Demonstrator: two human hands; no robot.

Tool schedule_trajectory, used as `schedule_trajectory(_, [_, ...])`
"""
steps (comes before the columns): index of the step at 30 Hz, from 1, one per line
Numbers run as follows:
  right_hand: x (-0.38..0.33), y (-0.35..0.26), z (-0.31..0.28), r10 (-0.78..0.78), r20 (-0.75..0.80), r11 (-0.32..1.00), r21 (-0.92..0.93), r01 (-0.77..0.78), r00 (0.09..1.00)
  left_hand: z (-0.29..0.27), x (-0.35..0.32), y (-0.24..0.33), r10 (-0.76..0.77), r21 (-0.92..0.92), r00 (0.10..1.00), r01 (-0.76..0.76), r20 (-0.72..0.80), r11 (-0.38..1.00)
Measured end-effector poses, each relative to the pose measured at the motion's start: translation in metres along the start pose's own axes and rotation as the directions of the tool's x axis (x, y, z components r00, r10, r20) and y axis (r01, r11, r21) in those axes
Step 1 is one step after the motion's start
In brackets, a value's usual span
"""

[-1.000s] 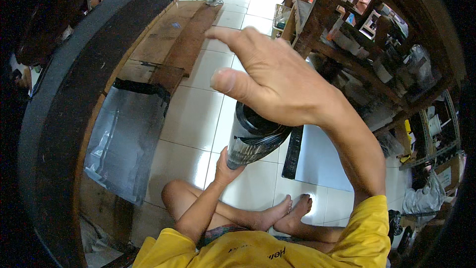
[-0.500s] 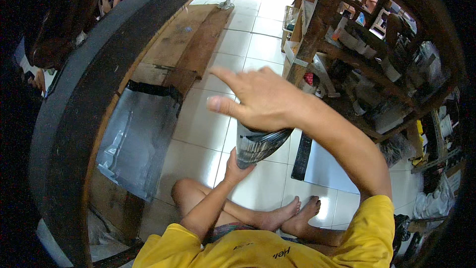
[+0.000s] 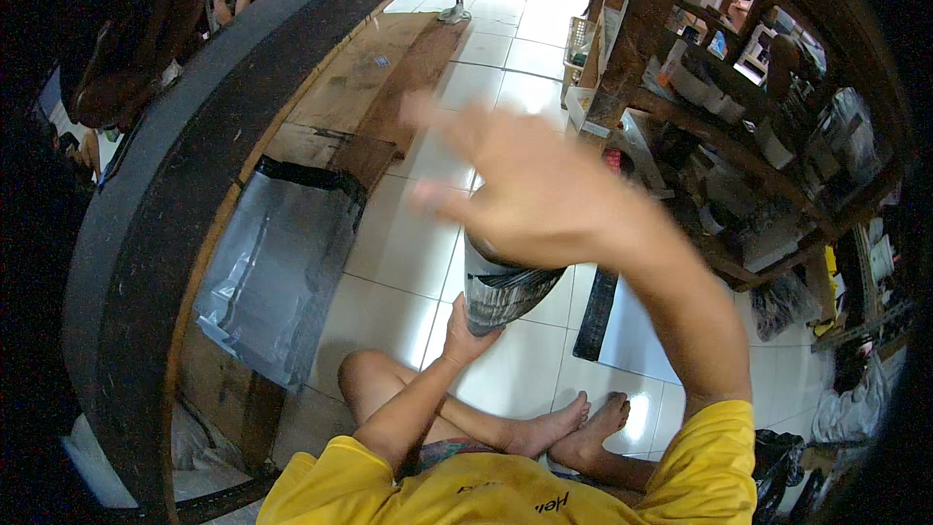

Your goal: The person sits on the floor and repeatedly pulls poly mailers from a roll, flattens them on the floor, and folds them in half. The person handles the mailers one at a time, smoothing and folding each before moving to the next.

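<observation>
My left hand [image 3: 466, 335] grips the lower end of a dark, tapered, rolled-looking bundle [image 3: 505, 299], black with grey streaks. The bundle stands roughly upright over the tiled floor, in front of my crossed legs. Above its top is my right hand [image 3: 530, 185], blurred by motion, with thumb and forefinger spread apart and pointing left. It covers the bundle's upper end, so I cannot tell whether the two touch. A silver-grey plastic sheet [image 3: 277, 262] with a black edge lies at the left. A pale sheet [image 3: 637, 326] with a black edge lies on the floor at the right.
A long dark, curved-looking beam [image 3: 165, 204] runs along my left. Brown cardboard [image 3: 335, 83] lies beyond the grey sheet. At the right stands a wooden shelf frame [image 3: 768, 175] crowded with things. A yellowish basket [image 3: 580, 44] sits farther back, and black plastic [image 3: 777, 462] lies near my right elbow.
My right hand has moved slightly, and its outline has turned blurry. My left hand keeps its hold on the bundle. The whole view has shifted a little.
</observation>
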State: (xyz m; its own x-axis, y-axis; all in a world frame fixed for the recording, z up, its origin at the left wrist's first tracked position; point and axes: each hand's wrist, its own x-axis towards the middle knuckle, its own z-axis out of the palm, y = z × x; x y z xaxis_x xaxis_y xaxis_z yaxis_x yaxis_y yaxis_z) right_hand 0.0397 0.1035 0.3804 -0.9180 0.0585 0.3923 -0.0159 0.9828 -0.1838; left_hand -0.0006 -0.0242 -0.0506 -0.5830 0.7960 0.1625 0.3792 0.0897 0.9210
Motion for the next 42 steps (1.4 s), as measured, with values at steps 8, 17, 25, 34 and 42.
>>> schedule_trajectory(8, [0.009,-0.011,0.009,-0.001,0.18,1.0,0.024,-0.004,0.984,0.003,-0.001,-0.001,-0.006,-0.037,1.0,0.006,-0.018,0.999])
schedule_trajectory(17, [0.008,0.003,0.016,0.098,0.228,0.995,-0.007,-0.099,0.969,-0.006,0.005,0.004,0.081,0.04,0.995,-0.079,-0.065,0.996])
schedule_trajectory(25, [0.004,0.002,-0.022,0.026,-0.046,0.99,0.141,-0.019,0.999,-0.008,0.0,0.013,0.024,-0.054,0.999,-0.025,-0.03,0.998])
schedule_trajectory(34, [0.023,-0.013,0.016,-0.039,0.121,0.999,0.04,0.034,0.992,-0.008,0.005,0.02,0.169,0.062,0.977,-0.162,-0.131,0.985])
schedule_trajectory(42, [0.018,0.013,0.001,0.073,0.158,0.997,0.005,-0.074,0.985,-0.002,0.002,0.008,0.075,-0.088,0.991,-0.085,-0.109,0.993])
